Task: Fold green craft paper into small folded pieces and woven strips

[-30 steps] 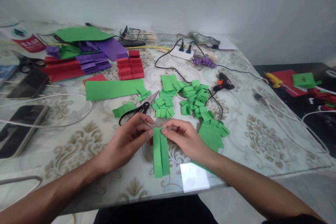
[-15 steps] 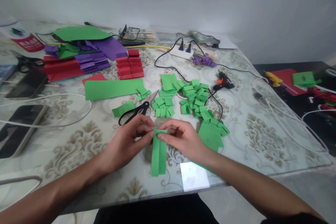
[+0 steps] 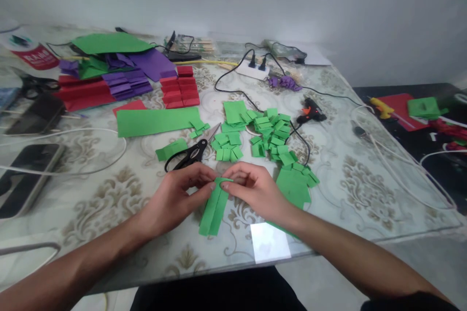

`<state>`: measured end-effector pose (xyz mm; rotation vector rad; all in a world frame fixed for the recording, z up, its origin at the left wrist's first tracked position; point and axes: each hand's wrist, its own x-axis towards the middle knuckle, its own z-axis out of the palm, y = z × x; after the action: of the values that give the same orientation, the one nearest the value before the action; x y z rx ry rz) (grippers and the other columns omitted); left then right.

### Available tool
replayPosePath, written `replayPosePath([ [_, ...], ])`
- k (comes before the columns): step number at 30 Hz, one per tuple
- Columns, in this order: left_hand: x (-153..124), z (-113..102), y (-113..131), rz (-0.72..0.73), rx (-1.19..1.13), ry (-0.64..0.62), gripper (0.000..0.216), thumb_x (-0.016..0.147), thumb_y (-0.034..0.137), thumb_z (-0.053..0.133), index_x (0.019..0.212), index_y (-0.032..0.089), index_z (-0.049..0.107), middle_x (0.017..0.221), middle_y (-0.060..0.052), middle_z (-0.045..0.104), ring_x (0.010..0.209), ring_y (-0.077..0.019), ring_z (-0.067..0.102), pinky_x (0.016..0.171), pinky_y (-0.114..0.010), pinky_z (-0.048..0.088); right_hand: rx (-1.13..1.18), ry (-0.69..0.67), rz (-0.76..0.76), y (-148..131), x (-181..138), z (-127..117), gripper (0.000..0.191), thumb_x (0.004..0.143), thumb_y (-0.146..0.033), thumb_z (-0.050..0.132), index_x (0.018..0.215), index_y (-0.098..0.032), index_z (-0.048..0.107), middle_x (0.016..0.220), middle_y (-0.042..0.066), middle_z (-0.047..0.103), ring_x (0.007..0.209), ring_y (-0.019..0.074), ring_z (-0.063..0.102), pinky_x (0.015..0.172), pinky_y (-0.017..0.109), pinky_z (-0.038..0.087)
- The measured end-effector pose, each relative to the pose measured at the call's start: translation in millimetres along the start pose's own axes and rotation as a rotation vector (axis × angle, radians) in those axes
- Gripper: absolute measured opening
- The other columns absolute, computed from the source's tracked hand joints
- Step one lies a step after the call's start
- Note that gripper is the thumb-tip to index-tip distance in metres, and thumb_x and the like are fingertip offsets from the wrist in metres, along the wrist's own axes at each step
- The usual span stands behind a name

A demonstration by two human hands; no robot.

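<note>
My left hand (image 3: 178, 197) and my right hand (image 3: 255, 189) meet over the near middle of the table. Both pinch the far end of a folded green paper strip (image 3: 213, 211), which slants down toward me and to the left. Black-handled scissors (image 3: 188, 154) lie just beyond my left hand. A pile of small cut green paper pieces (image 3: 272, 131) sits beyond my right hand. A green paper sheet (image 3: 294, 189) lies right of my right hand.
A long green sheet (image 3: 156, 121), red folded strips (image 3: 181, 91) and purple strips (image 3: 126, 82) lie at the back left. A glue gun (image 3: 310, 112) and power strip (image 3: 251, 70) with cables are at the back. Two phones (image 3: 25, 175) lie at the left.
The strip's near end has swung left, so it now hangs at a slant instead of straight toward me. Both hands kept their pinch and stayed nearly in place.
</note>
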<state>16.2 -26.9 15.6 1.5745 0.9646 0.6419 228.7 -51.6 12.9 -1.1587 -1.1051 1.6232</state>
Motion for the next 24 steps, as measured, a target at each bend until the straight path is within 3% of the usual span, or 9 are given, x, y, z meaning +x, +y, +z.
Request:
replayPosePath([
  [4,0.5,-0.6,2.0,0.011,-0.012,0.006,0.016,0.099,0.033,0.069,0.104,0.019,0.075,0.094,-0.006,0.079,0.085,-0.0209,0.072,0.073,-0.029,0.056,-0.015,0.011,-0.006,1.4,-0.4,-0.2,0.029,0.079,-0.045,0.088,0.088,-0.020,0.075,0.077,0.000,0.072,0.070,0.0144,0.068,0.068,0.028,0.059],
  [10,0.7,0.9,3.2,0.021,-0.015,0.023,0.013,0.099,0.031,0.069,0.103,0.020,0.074,0.091,-0.004,0.078,0.083,-0.0190,0.072,0.073,-0.027,0.055,-0.072,0.043,-0.079,2.6,-0.7,0.0,0.025,0.081,-0.040,0.087,0.089,-0.020,0.075,0.075,0.000,0.071,0.067,0.0134,0.064,0.061,0.026,0.053],
  [19,-1.3,-0.8,1.6,0.044,0.053,0.025,0.014,0.099,0.032,0.069,0.101,0.021,0.077,0.094,-0.004,0.079,0.085,-0.0192,0.072,0.076,-0.028,0.055,0.036,-0.001,-0.021,-1.6,-1.2,1.0,0.022,0.078,-0.034,0.089,0.086,-0.020,0.074,0.073,-0.002,0.070,0.065,0.0120,0.065,0.064,0.026,0.057],
  [24,-2.4,-3.7,0.0,0.136,0.098,0.024,0.011,0.098,0.028,0.070,0.100,0.020,0.077,0.092,-0.004,0.079,0.084,-0.0190,0.072,0.075,-0.028,0.055,0.084,-0.008,-0.005,-1.0,-0.5,0.5,0.023,0.078,-0.035,0.089,0.087,-0.020,0.074,0.073,-0.003,0.072,0.064,0.0115,0.067,0.065,0.025,0.060],
])
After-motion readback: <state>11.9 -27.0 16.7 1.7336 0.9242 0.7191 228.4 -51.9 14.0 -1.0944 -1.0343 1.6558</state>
